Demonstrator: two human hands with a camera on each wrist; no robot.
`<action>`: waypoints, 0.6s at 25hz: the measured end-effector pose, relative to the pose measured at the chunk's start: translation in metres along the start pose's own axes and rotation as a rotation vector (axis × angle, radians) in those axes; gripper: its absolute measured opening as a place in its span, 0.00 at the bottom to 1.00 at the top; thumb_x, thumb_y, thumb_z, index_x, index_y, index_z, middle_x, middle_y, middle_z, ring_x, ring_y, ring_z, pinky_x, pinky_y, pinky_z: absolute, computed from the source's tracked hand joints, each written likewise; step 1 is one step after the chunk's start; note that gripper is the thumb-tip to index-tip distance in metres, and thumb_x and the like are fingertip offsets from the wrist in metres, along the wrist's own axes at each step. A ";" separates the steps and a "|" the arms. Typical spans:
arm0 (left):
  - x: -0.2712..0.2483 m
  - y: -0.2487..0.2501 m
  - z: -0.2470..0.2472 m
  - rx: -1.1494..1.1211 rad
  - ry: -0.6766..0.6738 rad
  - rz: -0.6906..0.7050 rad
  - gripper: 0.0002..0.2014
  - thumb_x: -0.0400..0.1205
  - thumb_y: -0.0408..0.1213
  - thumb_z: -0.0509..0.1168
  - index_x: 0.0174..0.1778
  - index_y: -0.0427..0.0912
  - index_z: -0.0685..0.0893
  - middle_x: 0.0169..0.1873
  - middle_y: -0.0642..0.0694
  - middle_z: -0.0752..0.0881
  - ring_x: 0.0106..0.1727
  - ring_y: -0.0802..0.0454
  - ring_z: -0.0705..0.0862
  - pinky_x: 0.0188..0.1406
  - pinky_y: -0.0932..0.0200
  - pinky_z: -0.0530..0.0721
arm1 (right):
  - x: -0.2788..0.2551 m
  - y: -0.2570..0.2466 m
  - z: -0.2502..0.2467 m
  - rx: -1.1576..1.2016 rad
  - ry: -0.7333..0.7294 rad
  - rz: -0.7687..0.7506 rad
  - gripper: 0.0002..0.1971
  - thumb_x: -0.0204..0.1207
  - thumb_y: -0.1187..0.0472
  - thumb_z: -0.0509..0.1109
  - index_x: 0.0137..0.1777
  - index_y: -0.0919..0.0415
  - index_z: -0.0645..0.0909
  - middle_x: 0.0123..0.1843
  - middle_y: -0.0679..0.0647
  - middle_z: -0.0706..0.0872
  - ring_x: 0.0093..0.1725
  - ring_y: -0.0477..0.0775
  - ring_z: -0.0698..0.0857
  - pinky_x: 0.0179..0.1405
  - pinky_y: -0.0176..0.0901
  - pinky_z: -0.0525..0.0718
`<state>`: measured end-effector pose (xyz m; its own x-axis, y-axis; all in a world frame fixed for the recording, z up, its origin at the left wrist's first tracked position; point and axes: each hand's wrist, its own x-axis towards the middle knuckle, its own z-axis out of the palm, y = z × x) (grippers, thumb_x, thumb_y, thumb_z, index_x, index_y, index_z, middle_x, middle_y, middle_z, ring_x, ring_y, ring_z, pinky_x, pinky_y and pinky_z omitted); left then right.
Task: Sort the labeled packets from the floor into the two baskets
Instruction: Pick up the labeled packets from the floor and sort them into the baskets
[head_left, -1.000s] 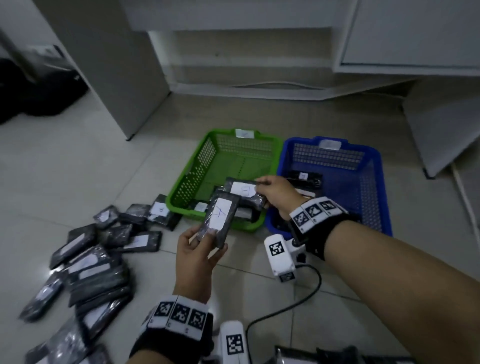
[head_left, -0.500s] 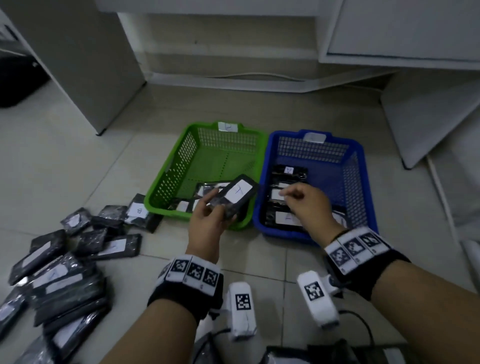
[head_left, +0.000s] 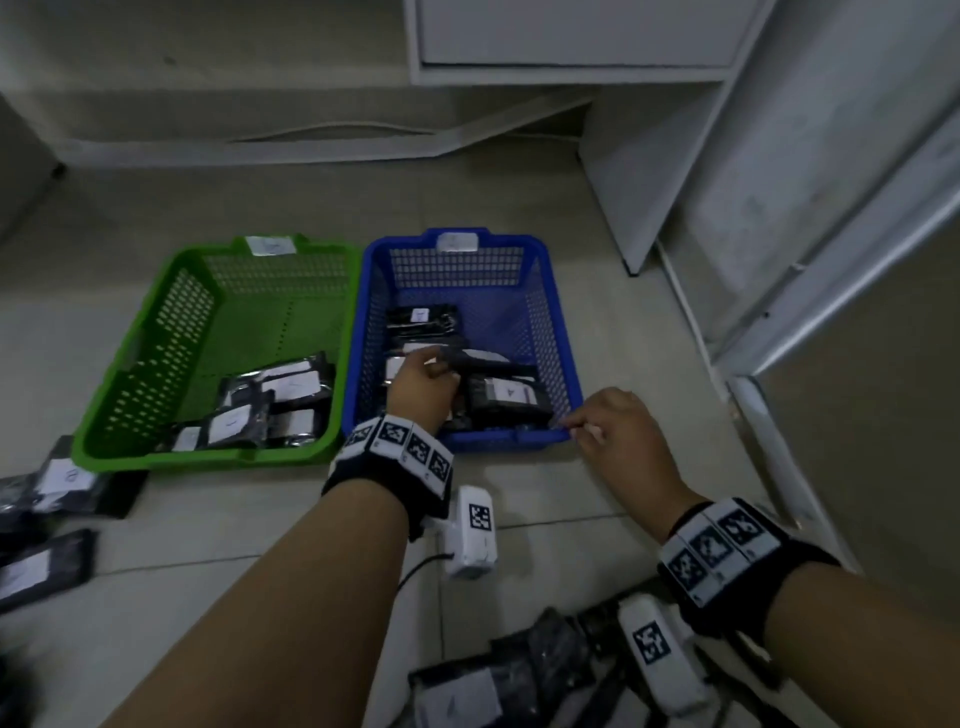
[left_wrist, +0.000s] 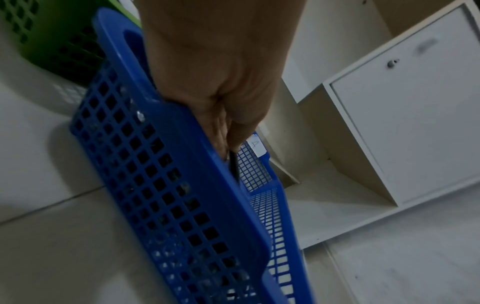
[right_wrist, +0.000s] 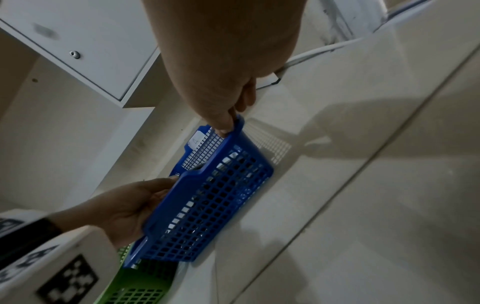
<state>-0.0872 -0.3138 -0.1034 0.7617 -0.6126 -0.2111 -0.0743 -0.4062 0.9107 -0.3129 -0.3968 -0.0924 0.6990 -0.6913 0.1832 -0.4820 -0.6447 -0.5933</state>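
Two baskets stand side by side on the floor, a green basket (head_left: 208, 460) on the left and a blue basket (head_left: 553, 291) on the right. Both hold black packets with white labels. My left hand (head_left: 441, 364) reaches inside the blue basket and pinches a black packet (head_left: 483, 358) low over the others. The left wrist view shows that packet (left_wrist: 233, 166) edge-on between the fingertips, behind the blue basket (left_wrist: 168, 164) wall. My right hand (head_left: 574, 426) pinches the blue basket's near right rim corner. In the right wrist view its fingertips (right_wrist: 228, 125) sit on that rim (right_wrist: 221, 195).
Loose labeled packets (head_left: 67, 483) lie on the floor left of the green basket, and more packets (head_left: 498, 680) lie near my right forearm. White cabinets (head_left: 571, 41) stand behind and right of the baskets. A leaning white panel (head_left: 831, 208) is close on the right.
My left hand carried its packet from the green basket's front over into the blue basket. My right hand drew back out of the blue basket to its near right corner.
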 end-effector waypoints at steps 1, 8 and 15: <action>0.001 0.002 0.003 0.221 -0.062 0.052 0.17 0.79 0.30 0.65 0.64 0.40 0.81 0.59 0.35 0.86 0.60 0.39 0.84 0.63 0.49 0.80 | -0.006 0.004 -0.003 0.043 -0.022 -0.008 0.12 0.73 0.75 0.69 0.51 0.63 0.88 0.48 0.60 0.84 0.51 0.57 0.81 0.54 0.35 0.77; -0.030 0.022 0.007 0.459 -0.107 0.369 0.16 0.81 0.31 0.63 0.65 0.40 0.82 0.67 0.39 0.78 0.66 0.44 0.78 0.64 0.62 0.70 | -0.047 0.017 -0.027 0.168 -0.143 0.132 0.17 0.76 0.75 0.66 0.62 0.63 0.85 0.66 0.57 0.83 0.64 0.51 0.81 0.62 0.15 0.68; -0.170 -0.017 0.035 0.372 -0.351 0.547 0.05 0.75 0.37 0.70 0.45 0.51 0.85 0.39 0.54 0.80 0.41 0.62 0.78 0.43 0.67 0.76 | -0.117 0.036 -0.040 0.105 -0.285 0.387 0.11 0.73 0.69 0.72 0.54 0.61 0.88 0.55 0.56 0.88 0.57 0.53 0.85 0.54 0.22 0.76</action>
<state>-0.2376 -0.2266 -0.0954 0.3079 -0.9481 0.0795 -0.6437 -0.1460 0.7513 -0.4329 -0.3521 -0.1034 0.6026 -0.7475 -0.2796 -0.6894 -0.3111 -0.6542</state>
